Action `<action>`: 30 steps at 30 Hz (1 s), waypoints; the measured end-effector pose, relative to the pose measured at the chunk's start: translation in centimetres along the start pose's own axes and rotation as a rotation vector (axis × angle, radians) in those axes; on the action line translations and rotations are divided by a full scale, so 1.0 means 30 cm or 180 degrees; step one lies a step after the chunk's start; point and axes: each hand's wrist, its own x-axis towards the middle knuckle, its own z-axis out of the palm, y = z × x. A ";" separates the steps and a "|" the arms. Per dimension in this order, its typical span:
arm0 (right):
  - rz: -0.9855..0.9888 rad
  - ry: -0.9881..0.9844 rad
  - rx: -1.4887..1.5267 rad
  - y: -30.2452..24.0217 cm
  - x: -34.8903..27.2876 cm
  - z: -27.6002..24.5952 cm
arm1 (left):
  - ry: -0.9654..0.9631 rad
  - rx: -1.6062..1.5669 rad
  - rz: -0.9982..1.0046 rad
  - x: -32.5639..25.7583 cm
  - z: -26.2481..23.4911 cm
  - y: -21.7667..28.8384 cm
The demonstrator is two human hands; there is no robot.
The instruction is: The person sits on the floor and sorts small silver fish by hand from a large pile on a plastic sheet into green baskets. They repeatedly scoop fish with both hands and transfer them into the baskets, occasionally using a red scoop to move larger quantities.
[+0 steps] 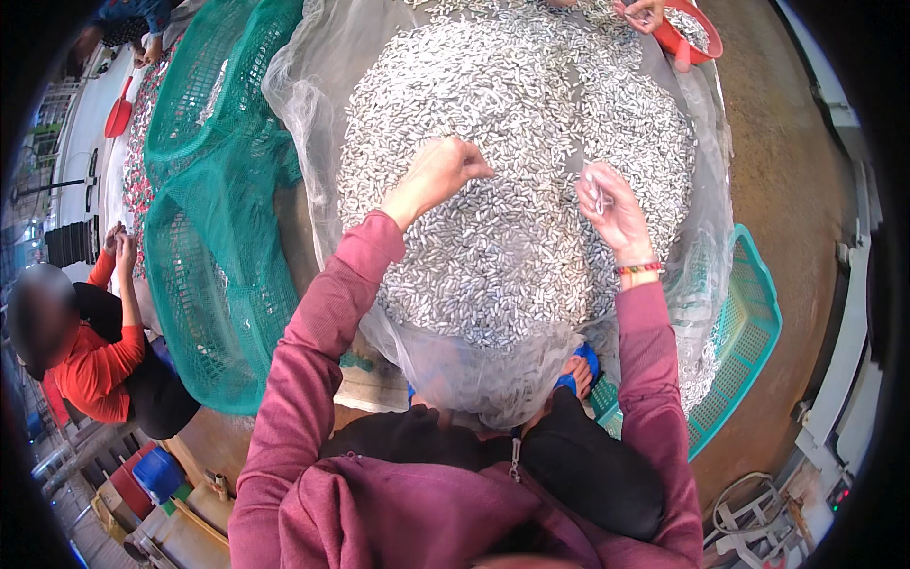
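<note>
Left hand [444, 169] closed, fingertips pinching into heap of small silvery fish [512, 142]; right hand [614, 211] gripping one fish above pale netting [313, 104].

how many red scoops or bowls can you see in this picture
2. One red bowl lies at the top right edge of the fish pile, by another person's hand. One red scoop lies far left, beyond the green net. Others may be hidden.

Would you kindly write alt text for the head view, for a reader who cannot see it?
A person in a maroon hoodie reaches the left hand into a large pile of small silvery fish on translucent netting, while the right hand pinches one fish. Green netting and a teal basket flank it.
</note>
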 end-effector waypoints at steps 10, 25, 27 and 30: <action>0.0289 -0.0215 0.0547 -0.004 -0.028 0.102 | -0.0446 -0.0619 0.0068 -0.008 0.018 -0.048; 0.0410 0.1418 -0.2103 -0.005 0.132 -0.073 | -0.1356 -0.3024 -0.0346 -0.064 -0.027 -0.056; -0.0426 0.1400 -0.3678 0.051 0.221 -0.092 | -0.1472 -0.4544 -0.0433 -0.071 -0.013 -0.044; -0.0204 0.1344 -0.4832 0.106 0.280 -0.083 | -0.1517 -0.5814 -0.0477 -0.085 0.007 -0.039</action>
